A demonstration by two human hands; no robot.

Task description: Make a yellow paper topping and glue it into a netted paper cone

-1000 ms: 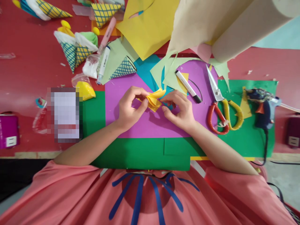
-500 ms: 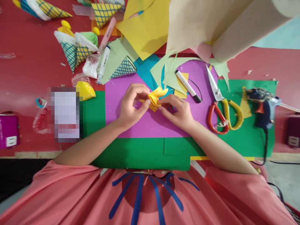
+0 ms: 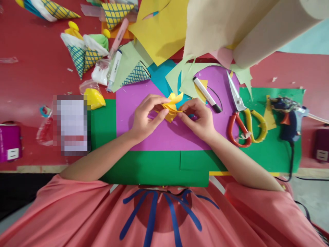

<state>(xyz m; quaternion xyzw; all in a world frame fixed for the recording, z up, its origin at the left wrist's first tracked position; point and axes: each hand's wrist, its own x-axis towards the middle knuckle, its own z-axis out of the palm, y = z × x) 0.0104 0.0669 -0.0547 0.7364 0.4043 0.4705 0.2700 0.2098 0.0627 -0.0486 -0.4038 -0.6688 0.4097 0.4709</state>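
The left hand (image 3: 144,120) pinches the folded yellow paper (image 3: 171,109) from its left side; the right hand (image 3: 200,118) pinches its right edge, above the purple sheet (image 3: 159,135). Scissors (image 3: 241,113) and a glue gun (image 3: 289,116) lie further right.

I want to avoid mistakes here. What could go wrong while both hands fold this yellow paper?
The left hand and right hand pinch the folded yellow paper in small grips, so pleats may slip open. The scissors lie with blades apart near the right hand. The glue gun could be hot.
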